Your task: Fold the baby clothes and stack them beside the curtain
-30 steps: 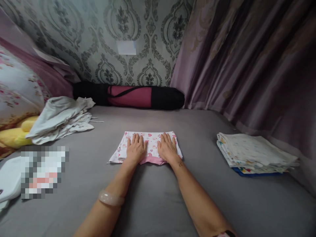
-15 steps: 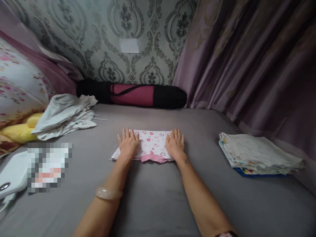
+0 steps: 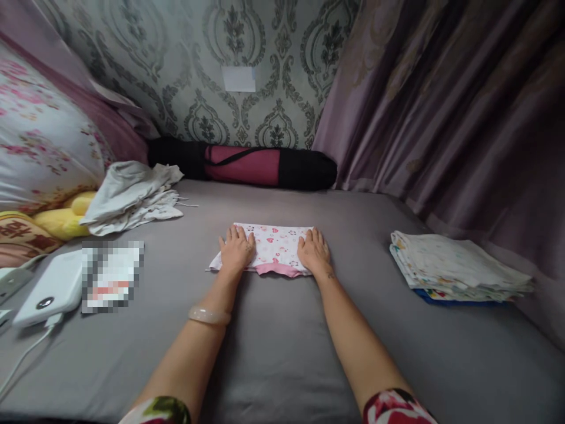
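A small white garment (image 3: 274, 244) with pink and red hearts and flowers lies folded on the grey sheet in front of me. Its pink ribbed trim faces my side. My left hand (image 3: 237, 246) rests flat on the left part of the cloth, fingers stretched away from me. On the right part, my right hand (image 3: 313, 249) presses down, also flat with fingers extended. Neither hand grasps the fabric. A pale bangle (image 3: 209, 316) circles my left forearm. The layers beneath my palms are hidden.
A stack of folded cloths (image 3: 459, 265) sits at the right. Crumpled grey cloth (image 3: 132, 197) lies at the left beside a yellow plush item (image 3: 62, 222). A white power bank (image 3: 55, 288) with a cable is nearer. A black-and-red long bag (image 3: 242, 165) lies along the wall.
The view has shifted slightly, showing more of the power bank and my floral sleeves. Both hands stay flat on the garment, with hardly any movement over it.
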